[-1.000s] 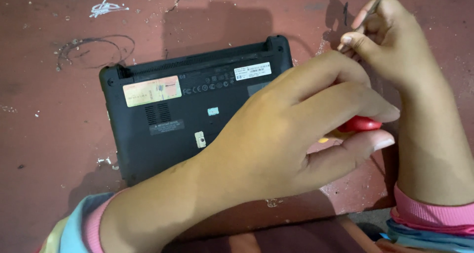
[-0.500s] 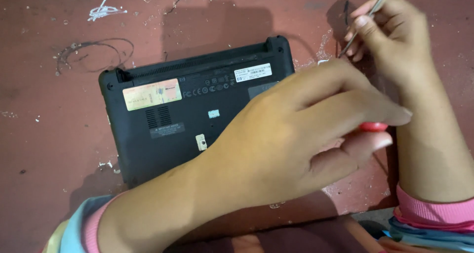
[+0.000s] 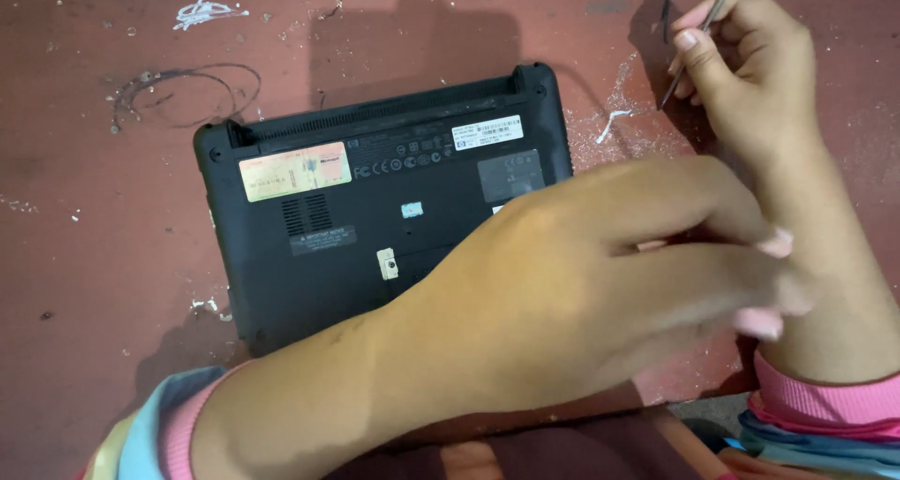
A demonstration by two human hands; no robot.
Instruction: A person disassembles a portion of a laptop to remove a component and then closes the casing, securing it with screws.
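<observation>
2 hands work above a black laptop (image 3: 375,227) lying bottom-up on the red counter (image 3: 94,302) — the left hand (image 3: 600,283) hovers blurred with fingers extended, holding nothing visible; the right hand (image 3: 741,67) pinches a thin metal tool (image 3: 698,35) beside the laptop's far corner.

Orange rectangular label (image 3: 294,172) and white strip label (image 3: 487,130) on black laptop underside (image 3: 309,274)

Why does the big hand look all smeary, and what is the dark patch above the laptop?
Head view: the left hand is motion-blurred, worst at its fingers; the laptop and right hand are sharp; the dark patch is a shadow on the red floor.
</observation>
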